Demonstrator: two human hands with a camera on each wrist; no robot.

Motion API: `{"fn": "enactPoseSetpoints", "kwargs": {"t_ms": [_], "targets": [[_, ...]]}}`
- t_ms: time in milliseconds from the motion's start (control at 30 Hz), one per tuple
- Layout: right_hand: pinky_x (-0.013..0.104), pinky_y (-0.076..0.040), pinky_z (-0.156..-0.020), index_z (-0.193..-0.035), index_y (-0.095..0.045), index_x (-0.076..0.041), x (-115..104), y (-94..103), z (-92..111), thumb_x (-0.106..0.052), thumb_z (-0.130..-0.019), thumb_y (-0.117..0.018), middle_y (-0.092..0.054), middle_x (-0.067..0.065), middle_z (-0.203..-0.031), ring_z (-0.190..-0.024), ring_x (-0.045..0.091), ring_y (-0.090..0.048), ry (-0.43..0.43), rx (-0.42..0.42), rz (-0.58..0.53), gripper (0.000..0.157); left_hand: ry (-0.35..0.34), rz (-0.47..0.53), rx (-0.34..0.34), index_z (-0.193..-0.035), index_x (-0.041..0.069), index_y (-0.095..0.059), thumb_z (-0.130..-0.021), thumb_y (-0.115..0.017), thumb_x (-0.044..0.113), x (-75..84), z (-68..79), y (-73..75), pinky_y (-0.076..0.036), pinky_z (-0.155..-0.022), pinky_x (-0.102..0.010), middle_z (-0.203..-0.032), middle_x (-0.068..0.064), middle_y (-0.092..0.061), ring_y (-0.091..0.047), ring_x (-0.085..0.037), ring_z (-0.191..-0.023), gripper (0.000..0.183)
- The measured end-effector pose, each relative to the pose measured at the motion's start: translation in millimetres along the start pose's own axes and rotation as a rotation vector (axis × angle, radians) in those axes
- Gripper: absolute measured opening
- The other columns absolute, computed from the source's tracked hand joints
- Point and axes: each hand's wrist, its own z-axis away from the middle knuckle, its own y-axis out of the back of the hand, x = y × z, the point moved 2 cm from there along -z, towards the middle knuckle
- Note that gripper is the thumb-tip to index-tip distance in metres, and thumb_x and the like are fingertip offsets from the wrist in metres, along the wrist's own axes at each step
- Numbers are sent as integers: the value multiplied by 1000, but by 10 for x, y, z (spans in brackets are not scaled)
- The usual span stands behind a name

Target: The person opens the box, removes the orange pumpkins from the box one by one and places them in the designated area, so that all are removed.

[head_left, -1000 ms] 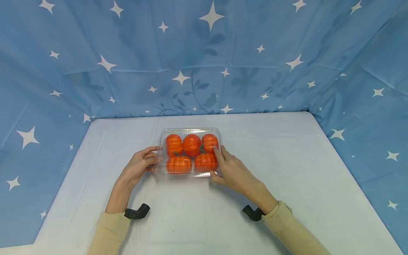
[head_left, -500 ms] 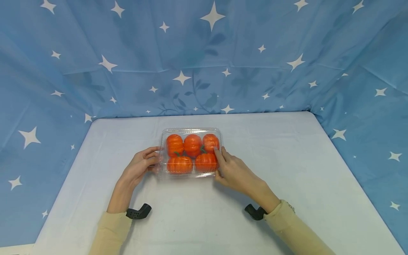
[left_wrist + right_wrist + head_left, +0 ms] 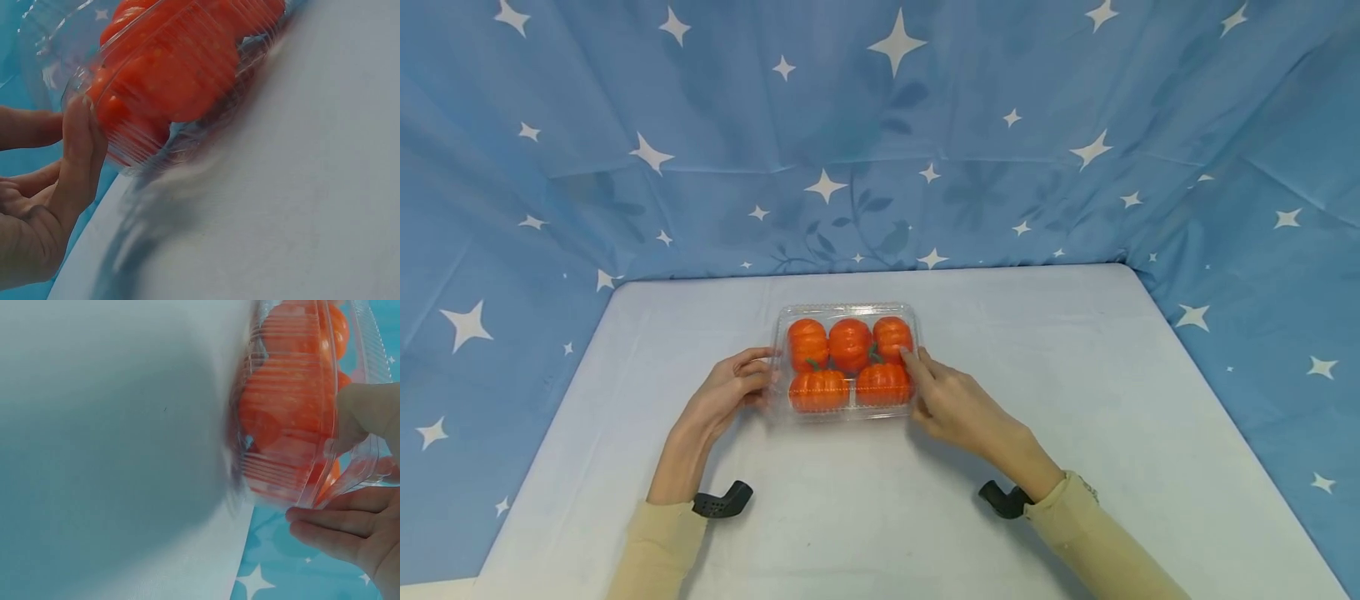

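A clear plastic clamshell box (image 3: 842,310) sits on the white-covered table, filled with several orange-red ribbed fruits with green stems, like small pumpkins (image 3: 818,390). My left hand (image 3: 722,392) holds the box's left side. In the left wrist view its thumb (image 3: 80,140) presses the box corner, the other fingers behind it. At the right front corner, my right hand (image 3: 958,408) grips the rim, index finger over the lid and thumb tucked below. In the right wrist view one bent finger (image 3: 359,412) meets the rim while other fingers (image 3: 331,528) stretch along the side.
The white tabletop (image 3: 850,517) extends in front of the box and to both sides. A blue curtain (image 3: 715,108) with white stars hangs behind and beside the table. Each wrist carries a black device, such as the one on the left wrist (image 3: 724,500).
My right thumb has slid rightward along the box's front edge and now sits tucked under the hand. The left hand and the box have stayed in place.
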Motion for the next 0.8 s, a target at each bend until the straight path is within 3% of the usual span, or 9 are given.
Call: {"fn": "enactPoseSetpoints", "kwargs": {"t_ms": [200,467,633,800], "targets": [[41,-63,-81,-145,-47,10,20,14,9,-6,-82,-74,-60,38,-133,-102,40,-73,19,30,-2,70,20,-15,-35,-150,-3,-35,-101,-58,6,1,30,7,-55,-63,-24,-88,4,-59,-54,-11,-69,54],[28,-58,-67,-148,-45,9,0,59,39,-4,-82,-73,-59,38,-135,-86,31,-72,21,3,-40,72,33,-13,-14,-141,-7,-40,-102,-53,7,11,39,28,-57,-64,-26,-90,0,-64,-57,-12,-70,44],[20,-49,-61,-146,-47,9,-35,101,59,-4,-83,-73,-59,37,-134,-65,16,-56,25,-8,-48,70,34,-26,-4,-140,-5,-42,-102,-53,9,0,26,46,-56,-63,-25,-92,0,-65,-55,-11,-68,42],[16,-44,-59,-145,-48,9,-76,142,86,-4,-83,-73,-60,37,-133,-60,10,-47,34,-18,-63,68,28,-21,-7,-140,-5,-42,-103,-52,8,-18,16,58,-56,-63,-25,-91,-2,-64,-55,-11,-67,41]]}}
